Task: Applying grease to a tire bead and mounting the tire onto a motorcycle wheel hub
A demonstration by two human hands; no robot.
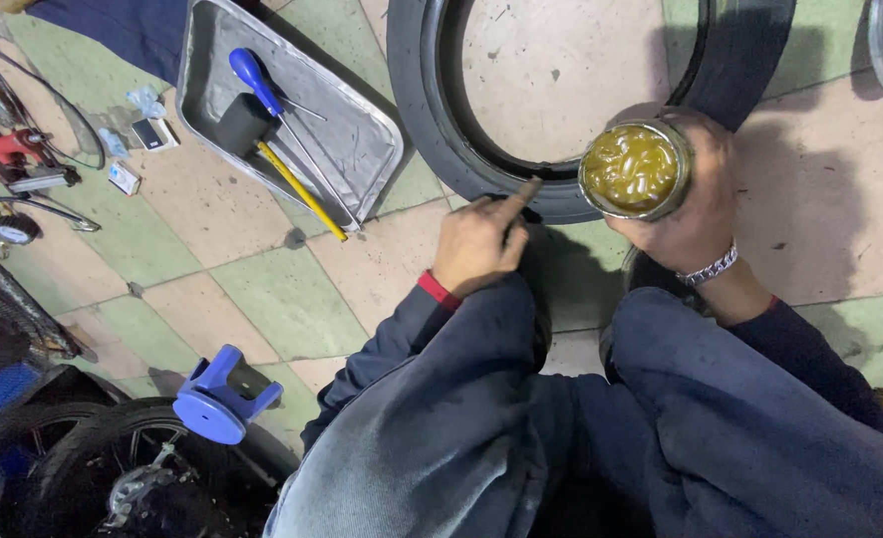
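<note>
Packaging-wise there's not much here. You've got a round open tin (634,169) of yellowish-green grease cupped in your right hand (696,214), held just over the tyre's edge. Way off to the left on the tiled floor (262,289) sit two small flat boxes: one dark-faced with a pale border (151,134), one white (123,178) just below it. A crumpled clear wrapper (147,100) lies just beside the dark one.
</note>
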